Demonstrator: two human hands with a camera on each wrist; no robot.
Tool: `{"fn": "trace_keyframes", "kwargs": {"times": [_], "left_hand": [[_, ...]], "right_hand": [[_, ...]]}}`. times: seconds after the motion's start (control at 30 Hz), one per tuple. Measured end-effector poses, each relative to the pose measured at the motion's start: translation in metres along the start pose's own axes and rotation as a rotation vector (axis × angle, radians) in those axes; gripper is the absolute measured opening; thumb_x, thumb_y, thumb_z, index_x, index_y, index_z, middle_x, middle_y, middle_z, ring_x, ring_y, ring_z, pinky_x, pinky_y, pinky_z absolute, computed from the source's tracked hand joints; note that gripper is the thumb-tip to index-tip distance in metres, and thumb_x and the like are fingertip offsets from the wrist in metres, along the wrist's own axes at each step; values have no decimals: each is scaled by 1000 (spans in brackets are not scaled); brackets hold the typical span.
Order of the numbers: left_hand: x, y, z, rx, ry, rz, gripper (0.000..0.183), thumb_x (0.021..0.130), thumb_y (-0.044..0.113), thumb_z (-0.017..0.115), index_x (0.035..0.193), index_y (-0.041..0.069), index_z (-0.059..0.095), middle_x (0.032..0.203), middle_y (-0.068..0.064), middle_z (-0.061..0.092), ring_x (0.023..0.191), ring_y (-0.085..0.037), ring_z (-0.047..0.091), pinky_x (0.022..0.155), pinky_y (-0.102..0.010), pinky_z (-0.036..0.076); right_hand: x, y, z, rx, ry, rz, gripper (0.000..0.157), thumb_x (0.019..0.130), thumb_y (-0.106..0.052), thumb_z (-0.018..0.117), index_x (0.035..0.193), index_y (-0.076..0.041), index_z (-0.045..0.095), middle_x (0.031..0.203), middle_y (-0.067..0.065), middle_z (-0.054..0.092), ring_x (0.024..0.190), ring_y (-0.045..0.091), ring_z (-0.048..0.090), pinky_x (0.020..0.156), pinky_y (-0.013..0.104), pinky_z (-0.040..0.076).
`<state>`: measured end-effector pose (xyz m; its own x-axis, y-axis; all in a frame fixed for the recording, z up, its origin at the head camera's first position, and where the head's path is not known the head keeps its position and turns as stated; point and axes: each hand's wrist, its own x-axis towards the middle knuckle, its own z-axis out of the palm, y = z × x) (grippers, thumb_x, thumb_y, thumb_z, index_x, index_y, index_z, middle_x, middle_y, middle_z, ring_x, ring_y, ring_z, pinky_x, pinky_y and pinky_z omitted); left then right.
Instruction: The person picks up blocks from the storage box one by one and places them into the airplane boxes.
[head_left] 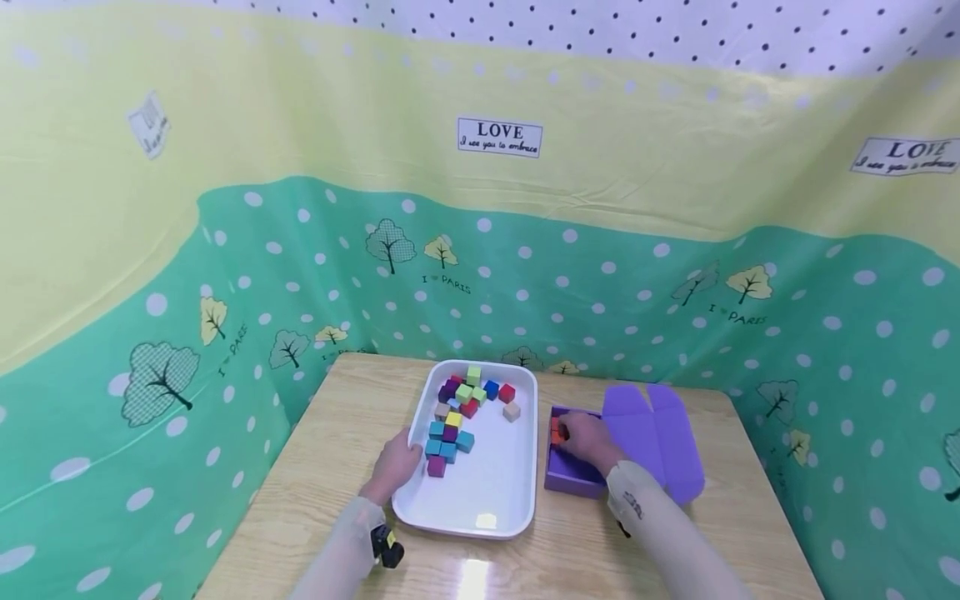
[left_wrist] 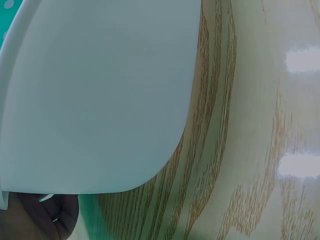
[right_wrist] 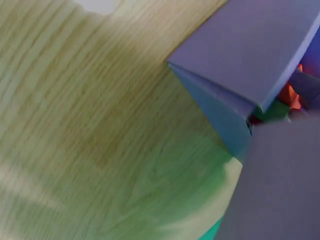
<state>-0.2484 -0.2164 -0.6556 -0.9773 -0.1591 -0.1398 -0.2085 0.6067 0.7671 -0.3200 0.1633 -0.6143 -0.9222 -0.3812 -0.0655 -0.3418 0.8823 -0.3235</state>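
Observation:
My left hand (head_left: 396,467) grips the left rim of a white tray (head_left: 498,492). In the left wrist view its curled fingers (left_wrist: 62,215) show at the tray's edge (left_wrist: 100,125). Coloured cubes, among them a yellow cube (head_left: 453,420) and a magenta cube (head_left: 436,466), lie in the tray's left and far parts. My right hand (head_left: 591,440) reaches into a purple box (head_left: 573,485) and pinches an orange cube (head_left: 556,433) by its left wall. Through a gap at the box corner, the right wrist view shows orange (right_wrist: 290,95) and a green cube (right_wrist: 274,111).
The box's purple lid (head_left: 652,442) is folded open to the right. Wooden tabletop (head_left: 300,517) surrounds tray and box. A patterned curtain (head_left: 525,292) encloses the table's back and sides. A loose tan cube (head_left: 512,411) sits near the tray's far right.

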Motion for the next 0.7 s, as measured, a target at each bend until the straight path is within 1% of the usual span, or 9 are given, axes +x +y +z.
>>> {"fn": "trace_keyframes", "kwargs": {"times": [0.07,0.13,0.2,0.23,0.3,0.37,0.47,0.57,0.7], "left_hand": [[0,0,0,3,-2,0,44,97,14,46,139,3,46,125,-18,60,112,-35,60,91,-50,51],[1,0,1,6,-1,-3,44,97,14,45,140,3,46,126,-18,60,113,-34,59,92,-50,50],[2,0,1,7,4,-1,44,97,14,45,139,4,47,126,-18,60,112,-33,60,92,-50,50],[2,0,1,8,4,7,43,97,13,45,139,2,47,125,-19,60,111,-33,60,91,-50,50],[2,0,1,4,4,1,43,97,14,45,139,3,47,125,-18,61,110,-32,61,91,-49,51],[1,-1,1,1,2,1,42,98,14,45,139,3,47,124,-17,61,110,-32,61,90,-49,51],[1,0,1,0,2,4,42,98,14,45,138,4,47,123,-17,61,109,-31,61,90,-48,52],[1,1,0,1,4,24,41,97,13,46,137,2,48,122,-18,62,107,-31,62,89,-48,53],[-1,1,-1,-10,2,22,42,98,13,45,138,2,47,122,-18,61,107,-31,62,89,-48,52]], "right_hand": [[-2,1,-3,-33,-11,25,27,77,-25,82,69,-15,58,63,-3,52,58,16,48,53,32,42],[-3,3,-5,-40,-37,59,29,77,-26,81,66,-15,57,61,-3,52,55,16,49,52,32,42],[-3,4,-6,-37,-79,98,28,80,-28,79,66,-15,58,60,-2,54,55,16,50,51,31,43],[-3,4,-6,-34,-95,111,28,81,-29,78,66,-15,59,60,-2,55,54,16,51,51,31,43],[-3,5,-5,-21,-117,125,27,84,-31,75,67,-15,60,61,-1,55,55,16,52,51,30,43],[-4,6,-3,-21,-115,115,28,87,-32,72,67,-16,59,61,-2,55,55,15,51,51,30,42],[-4,7,-1,-39,-86,76,29,88,-31,71,66,-17,58,60,-3,53,54,14,49,51,30,41],[-5,9,1,-45,-69,42,29,88,-30,71,66,-17,57,60,-4,52,53,14,48,50,30,40],[-7,3,0,-42,-64,21,30,90,-28,67,65,-17,55,58,-4,51,51,13,48,49,30,40]]}}
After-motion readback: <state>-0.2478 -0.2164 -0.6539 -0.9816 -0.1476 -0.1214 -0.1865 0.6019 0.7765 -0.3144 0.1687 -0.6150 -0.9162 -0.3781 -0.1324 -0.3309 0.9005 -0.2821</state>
